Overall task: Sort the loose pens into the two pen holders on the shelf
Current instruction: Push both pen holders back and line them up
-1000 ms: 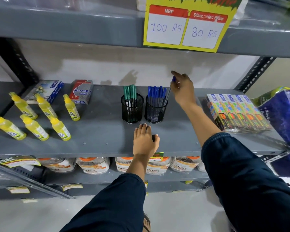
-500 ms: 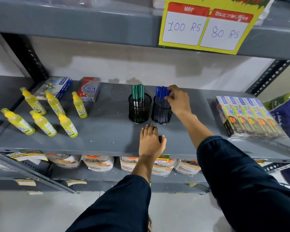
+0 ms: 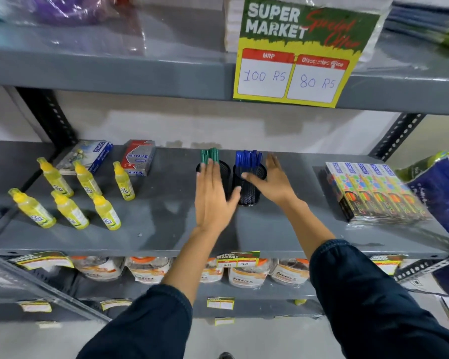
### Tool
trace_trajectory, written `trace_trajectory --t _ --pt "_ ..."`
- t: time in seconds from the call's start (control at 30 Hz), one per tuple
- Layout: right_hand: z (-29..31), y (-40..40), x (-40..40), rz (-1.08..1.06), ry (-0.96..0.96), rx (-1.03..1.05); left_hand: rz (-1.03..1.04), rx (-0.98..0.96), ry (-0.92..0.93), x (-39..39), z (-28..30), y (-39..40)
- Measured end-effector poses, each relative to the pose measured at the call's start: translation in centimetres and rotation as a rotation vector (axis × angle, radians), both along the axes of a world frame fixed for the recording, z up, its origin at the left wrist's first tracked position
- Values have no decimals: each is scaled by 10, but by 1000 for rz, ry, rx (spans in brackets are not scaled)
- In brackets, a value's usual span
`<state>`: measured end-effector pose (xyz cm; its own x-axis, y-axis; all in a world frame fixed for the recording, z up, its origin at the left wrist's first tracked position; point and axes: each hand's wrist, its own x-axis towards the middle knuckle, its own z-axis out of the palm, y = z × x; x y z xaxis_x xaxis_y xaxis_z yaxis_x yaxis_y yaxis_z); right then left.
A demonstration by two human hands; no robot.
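My left hand (image 3: 213,195), flat, fingers spread and empty, hides most of the left holder (image 3: 224,168) of green pens (image 3: 210,155), my right hand (image 3: 272,181), equally open and empty, flanks the right holder (image 3: 248,187) of blue pens (image 3: 248,158); yellow bottles (image 3: 73,195) at 9 o'clock, boxes (image 3: 376,190) at 3 o'clock.

Two black mesh pen holders stand upright side by side on the grey middle shelf (image 3: 151,224), touching or very nearly so. The left holder (image 3: 224,168) carries a tight bunch of green-capped pens (image 3: 210,155), caps up, leaning slightly toward the shelf's back wall. The right holder (image 3: 249,189) is packed with blue-capped pens (image 3: 247,158), fanned a little. Both sit toward the rear half of the shelf, and no loose pens show on the shelf around them.
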<state>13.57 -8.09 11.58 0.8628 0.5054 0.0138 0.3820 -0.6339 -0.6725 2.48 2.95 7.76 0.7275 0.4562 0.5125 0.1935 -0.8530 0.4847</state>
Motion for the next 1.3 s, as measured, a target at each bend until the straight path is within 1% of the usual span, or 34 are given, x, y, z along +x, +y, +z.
trace_trajectory --t 0.07,0.23,0.3,0.37,0.5,0.77,1.07,1.3 --pt "-4 3 2 39 15 -74 23 -28 105 7 12 22" --pt "-12 9 7 75 46 -160 -8 -65 469 19 13 55" --pt "-14 11 8 73 44 -165 -28 -64 558 21 13 59" --pt "-15 12 9 54 38 -144 -34 -72 602 23 12 59" --pt "-15 13 7 16 42 -96 -43 -98 607 24 11 59" --pt "-12 5 -6 -3 36 -65 -52 -172 573 12 18 54" --pt "-8 -21 -51 -8 -1 -60 -84 -168 526 -31 22 32" --pt "-4 -41 -87 -2 12 -65 -106 -166 576 -62 24 12"
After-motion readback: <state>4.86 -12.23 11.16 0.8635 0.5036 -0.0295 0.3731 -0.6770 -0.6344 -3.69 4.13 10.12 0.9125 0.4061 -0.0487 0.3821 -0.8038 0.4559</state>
